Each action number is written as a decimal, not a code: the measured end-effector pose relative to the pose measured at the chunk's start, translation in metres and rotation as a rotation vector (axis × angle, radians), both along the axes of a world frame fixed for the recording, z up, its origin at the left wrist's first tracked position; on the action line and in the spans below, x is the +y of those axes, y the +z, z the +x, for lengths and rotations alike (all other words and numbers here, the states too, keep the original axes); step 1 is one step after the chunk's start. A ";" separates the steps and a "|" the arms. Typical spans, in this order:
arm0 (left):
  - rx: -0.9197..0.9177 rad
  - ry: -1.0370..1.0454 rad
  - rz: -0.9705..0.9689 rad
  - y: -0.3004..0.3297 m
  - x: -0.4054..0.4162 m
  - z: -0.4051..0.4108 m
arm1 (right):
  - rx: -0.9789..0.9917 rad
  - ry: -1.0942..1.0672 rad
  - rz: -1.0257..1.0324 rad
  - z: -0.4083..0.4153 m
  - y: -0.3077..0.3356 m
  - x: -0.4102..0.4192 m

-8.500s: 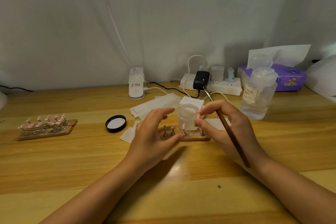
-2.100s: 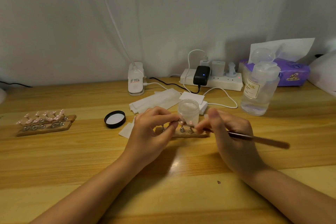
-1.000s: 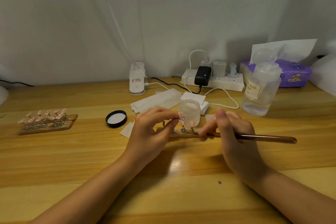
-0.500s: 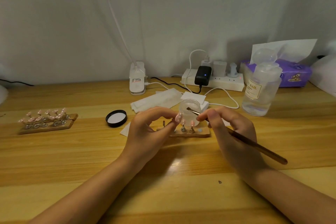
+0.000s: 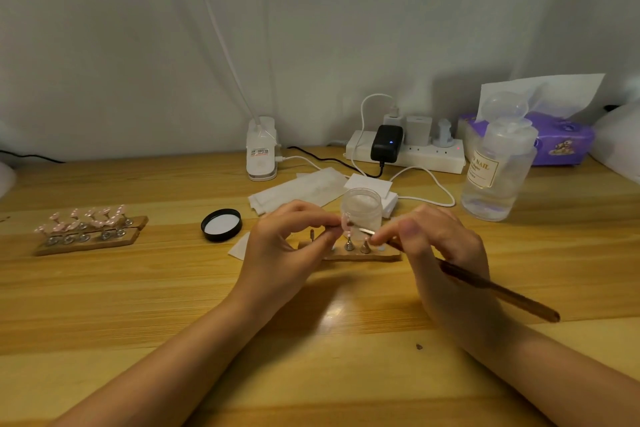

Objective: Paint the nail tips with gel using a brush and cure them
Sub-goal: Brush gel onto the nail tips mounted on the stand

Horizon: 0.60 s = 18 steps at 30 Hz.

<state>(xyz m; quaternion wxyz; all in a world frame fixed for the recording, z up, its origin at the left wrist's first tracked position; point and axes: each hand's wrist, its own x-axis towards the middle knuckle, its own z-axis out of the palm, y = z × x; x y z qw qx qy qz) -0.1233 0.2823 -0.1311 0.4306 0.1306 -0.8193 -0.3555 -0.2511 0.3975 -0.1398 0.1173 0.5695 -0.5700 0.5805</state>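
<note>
My left hand (image 5: pixel 287 246) pinches a small pink nail tip (image 5: pixel 345 222) on its stand, held up just in front of the open clear gel jar (image 5: pixel 362 210). My right hand (image 5: pixel 436 253) grips a brown-handled brush (image 5: pixel 498 293); its metal front end points left and touches the nail tip. Below them a wooden holder strip (image 5: pixel 360 255) carries two metal stands. A second wooden holder (image 5: pixel 86 239) with several pink nail tips sits at the far left of the wooden table (image 5: pixel 138 305).
The jar's black lid (image 5: pixel 221 225) lies left of my hands. White wipes (image 5: pixel 298 189) and a white cable lie behind the jar. A clear liquid bottle (image 5: pixel 495 173), purple tissue pack (image 5: pixel 561 142), power strip (image 5: pixel 405 152) and white lamp base (image 5: pixel 261 152) line the back.
My right hand has lowered the brush from the jar's rim to the nail tip held by my left hand. Earlier the brush handle pointed straight right; it now slants down to the right.
</note>
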 end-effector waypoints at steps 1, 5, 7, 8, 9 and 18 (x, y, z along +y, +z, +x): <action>-0.001 -0.002 -0.001 0.000 0.000 0.000 | -0.016 -0.007 0.008 0.000 0.000 0.000; -0.001 -0.001 -0.005 0.000 0.000 0.000 | 0.058 -0.013 0.024 0.001 0.000 -0.003; -0.008 0.000 -0.004 0.000 0.000 0.000 | 0.070 0.015 -0.009 0.001 -0.002 -0.002; -0.009 0.002 -0.003 0.000 0.000 0.000 | 0.060 0.025 -0.023 0.000 -0.003 -0.002; -0.007 0.005 -0.002 0.001 0.000 0.000 | 0.043 0.026 -0.030 0.000 -0.003 -0.001; -0.015 -0.002 0.009 0.001 0.001 0.000 | 0.025 0.024 0.006 0.000 -0.003 -0.001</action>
